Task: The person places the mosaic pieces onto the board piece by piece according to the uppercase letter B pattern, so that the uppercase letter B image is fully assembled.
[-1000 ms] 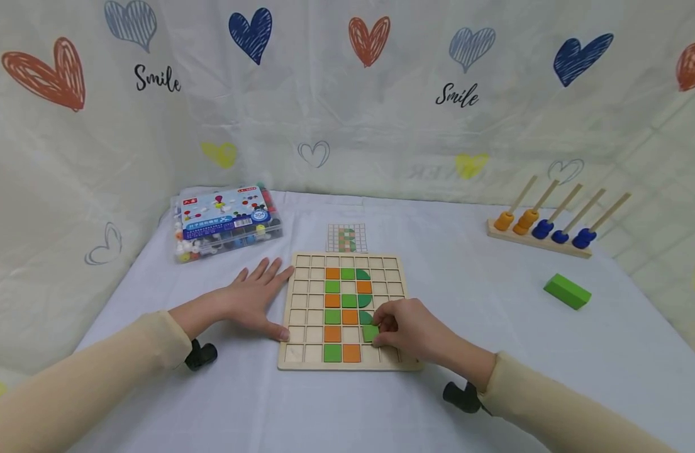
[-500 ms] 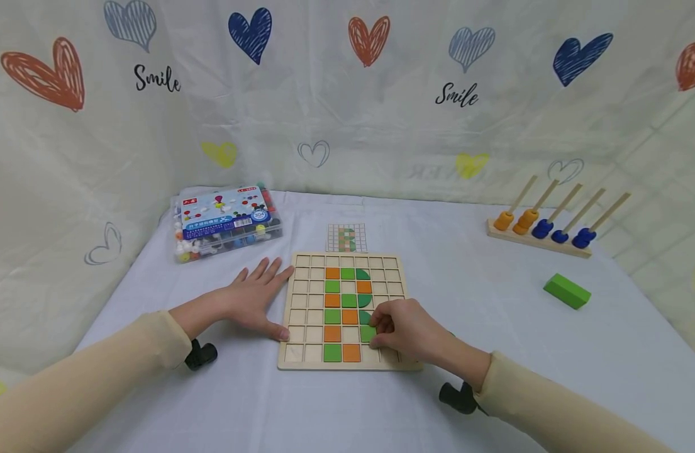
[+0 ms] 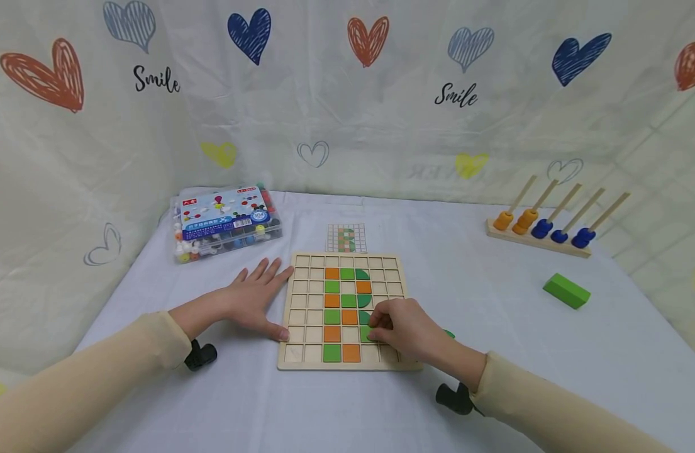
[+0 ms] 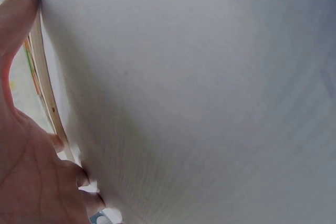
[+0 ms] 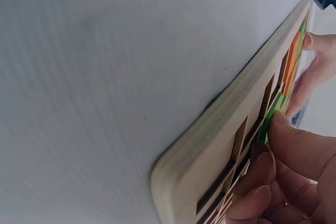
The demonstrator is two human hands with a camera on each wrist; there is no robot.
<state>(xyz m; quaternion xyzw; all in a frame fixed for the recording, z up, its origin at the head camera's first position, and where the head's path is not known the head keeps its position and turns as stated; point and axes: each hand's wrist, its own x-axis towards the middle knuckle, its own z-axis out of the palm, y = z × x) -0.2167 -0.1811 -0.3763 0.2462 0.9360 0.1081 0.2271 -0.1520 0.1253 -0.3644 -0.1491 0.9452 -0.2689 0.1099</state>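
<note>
A wooden grid board [image 3: 299, 353] lies on the table, with orange squares, light green squares and dark green quarter-round tiles in its middle columns. My left hand [image 3: 251, 302] is spread at the board's left side, its thumb and forefinger touching the edge. Over the lower right part of the board, my right hand [image 3: 406, 328] pinches a light green square tile [image 3: 364, 333] between thumb and fingers. In the right wrist view this green tile [image 5: 271, 118] sits slightly tilted at its cell, partly covered by the fingertips. Below the dark green tiles, that cell is partly hidden.
Behind the board lies a small printed pattern card [image 3: 346, 238]. A clear box of coloured balls [image 3: 228, 217] stands back left. To the right are a peg abacus [image 3: 539, 238] and a green block [image 3: 567, 290]. A green piece [image 3: 450, 333] shows partly behind my right wrist.
My right hand has shifted slightly left with the green square tile, bringing it over a cell in the column of dark green tiles. The left hand has stayed in place.
</note>
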